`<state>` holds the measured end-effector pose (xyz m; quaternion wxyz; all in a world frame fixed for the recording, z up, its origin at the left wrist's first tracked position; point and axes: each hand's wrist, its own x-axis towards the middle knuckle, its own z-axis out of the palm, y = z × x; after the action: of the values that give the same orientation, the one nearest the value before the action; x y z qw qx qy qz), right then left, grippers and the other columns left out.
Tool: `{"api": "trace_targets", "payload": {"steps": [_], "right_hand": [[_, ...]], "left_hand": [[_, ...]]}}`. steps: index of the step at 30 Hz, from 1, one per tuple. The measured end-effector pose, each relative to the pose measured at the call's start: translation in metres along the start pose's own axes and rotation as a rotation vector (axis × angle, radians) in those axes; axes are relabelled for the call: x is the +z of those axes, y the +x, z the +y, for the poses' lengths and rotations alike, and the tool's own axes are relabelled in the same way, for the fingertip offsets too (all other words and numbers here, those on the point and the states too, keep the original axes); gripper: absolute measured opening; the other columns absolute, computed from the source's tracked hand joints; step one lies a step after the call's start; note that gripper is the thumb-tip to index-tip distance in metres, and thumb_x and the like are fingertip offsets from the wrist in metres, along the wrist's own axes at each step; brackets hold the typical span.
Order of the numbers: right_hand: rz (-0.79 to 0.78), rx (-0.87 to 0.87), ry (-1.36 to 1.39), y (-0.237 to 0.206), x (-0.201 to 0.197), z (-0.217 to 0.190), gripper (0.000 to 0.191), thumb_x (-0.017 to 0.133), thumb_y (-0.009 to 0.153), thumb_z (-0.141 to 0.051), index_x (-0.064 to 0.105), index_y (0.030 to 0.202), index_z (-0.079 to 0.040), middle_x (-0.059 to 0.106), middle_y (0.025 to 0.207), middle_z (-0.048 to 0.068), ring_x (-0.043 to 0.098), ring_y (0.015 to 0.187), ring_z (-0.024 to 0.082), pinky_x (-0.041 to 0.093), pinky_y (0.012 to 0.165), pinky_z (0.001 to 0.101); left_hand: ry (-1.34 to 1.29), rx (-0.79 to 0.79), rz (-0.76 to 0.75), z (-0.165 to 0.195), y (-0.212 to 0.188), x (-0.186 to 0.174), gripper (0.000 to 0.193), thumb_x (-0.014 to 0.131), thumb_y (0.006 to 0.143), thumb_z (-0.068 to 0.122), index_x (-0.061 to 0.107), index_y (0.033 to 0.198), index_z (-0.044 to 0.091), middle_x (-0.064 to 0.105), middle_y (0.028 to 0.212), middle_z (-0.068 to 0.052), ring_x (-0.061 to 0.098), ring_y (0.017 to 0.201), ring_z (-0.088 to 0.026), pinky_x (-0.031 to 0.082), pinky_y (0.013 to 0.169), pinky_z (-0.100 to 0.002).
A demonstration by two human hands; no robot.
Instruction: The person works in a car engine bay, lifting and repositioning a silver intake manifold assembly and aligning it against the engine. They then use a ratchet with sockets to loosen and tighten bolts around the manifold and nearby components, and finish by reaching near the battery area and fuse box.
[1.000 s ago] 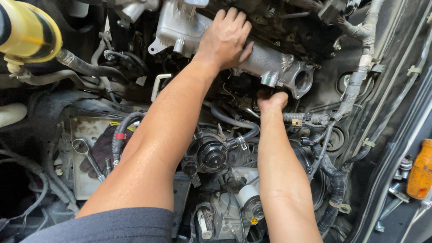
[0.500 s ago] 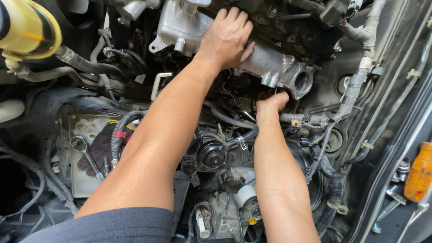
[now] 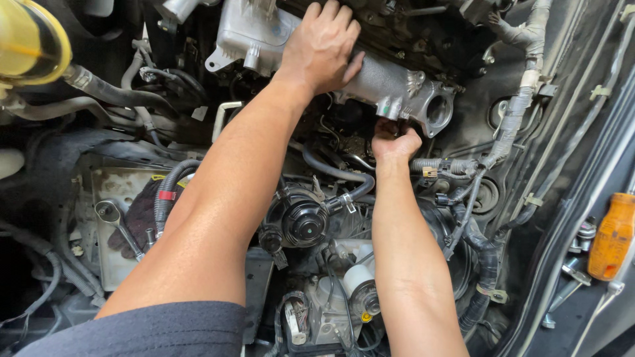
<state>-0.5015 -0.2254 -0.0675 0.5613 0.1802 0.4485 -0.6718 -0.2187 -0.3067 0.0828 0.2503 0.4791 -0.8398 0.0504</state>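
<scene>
The left hand (image 3: 324, 43) lies flat on the grey metal pipe (image 3: 397, 86) across the top of the engine bay, fingers spread over it; the right hand (image 3: 395, 140) is curled just under the pipe's flanged end, seemingly gripping something small, though what is hidden; a black hose (image 3: 337, 173) runs below; an orange screwdriver handle (image 3: 613, 236) rests at the right edge.
</scene>
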Motion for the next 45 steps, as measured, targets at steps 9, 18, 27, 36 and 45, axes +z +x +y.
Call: {"api": "trace_targets", "payload": {"steps": [9, 18, 27, 36, 45], "right_hand": [[0.050, -0.051, -0.151, -0.006, 0.005, 0.002, 0.016, 0.049, 0.091, -0.023, 0.061, 0.091, -0.012, 0.055, 0.076, 0.002, 0.046, 0.062, 0.019, 0.049, 0.062, 0.0362], [0.308, -0.142, -0.238, -0.027, 0.025, 0.004, 0.028, 0.043, 0.094, -0.024, 0.064, 0.098, -0.005, 0.064, 0.085, 0.010, 0.060, 0.076, 0.024, 0.053, 0.067, 0.0389], [0.085, -0.037, -0.134, -0.003, 0.005, -0.003, 0.029, 0.044, 0.096, -0.023, 0.064, 0.108, -0.005, 0.060, 0.092, 0.009, 0.054, 0.078, 0.023, 0.055, 0.071, 0.0401], [0.074, 0.044, -0.132, -0.001, 0.008, 0.004, 0.034, 0.042, 0.096, -0.023, 0.063, 0.118, -0.007, 0.062, 0.099, 0.010, 0.054, 0.085, 0.023, 0.053, 0.076, 0.0407], [0.334, -0.142, -0.147, -0.016, 0.017, 0.000, 0.030, 0.038, 0.091, -0.020, 0.063, 0.099, -0.006, 0.065, 0.092, 0.011, 0.056, 0.078, 0.022, 0.048, 0.064, 0.0338]], "left_hand": [[0.003, 0.015, 0.027, -0.001, -0.002, -0.001, 0.041, 0.071, 0.091, 0.044, 0.068, 0.101, 0.005, 0.062, 0.104, -0.012, 0.055, 0.110, -0.029, 0.044, 0.093, -0.042], [-0.011, -0.005, -0.050, -0.001, 0.000, -0.002, 0.040, 0.071, 0.091, 0.043, 0.068, 0.101, 0.004, 0.062, 0.103, -0.013, 0.055, 0.107, -0.030, 0.044, 0.088, -0.042], [0.011, -0.012, -0.063, 0.001, -0.001, 0.000, 0.041, 0.069, 0.095, 0.043, 0.069, 0.105, 0.003, 0.062, 0.106, -0.013, 0.055, 0.110, -0.030, 0.044, 0.092, -0.042], [-0.040, -0.010, -0.068, 0.000, 0.000, -0.001, 0.041, 0.070, 0.094, 0.043, 0.069, 0.104, 0.003, 0.062, 0.106, -0.014, 0.054, 0.111, -0.032, 0.043, 0.091, -0.043], [-0.109, -0.019, -0.096, -0.003, -0.002, -0.001, 0.038, 0.072, 0.094, 0.039, 0.068, 0.101, 0.002, 0.063, 0.106, -0.016, 0.055, 0.109, -0.034, 0.042, 0.090, -0.045]]}}
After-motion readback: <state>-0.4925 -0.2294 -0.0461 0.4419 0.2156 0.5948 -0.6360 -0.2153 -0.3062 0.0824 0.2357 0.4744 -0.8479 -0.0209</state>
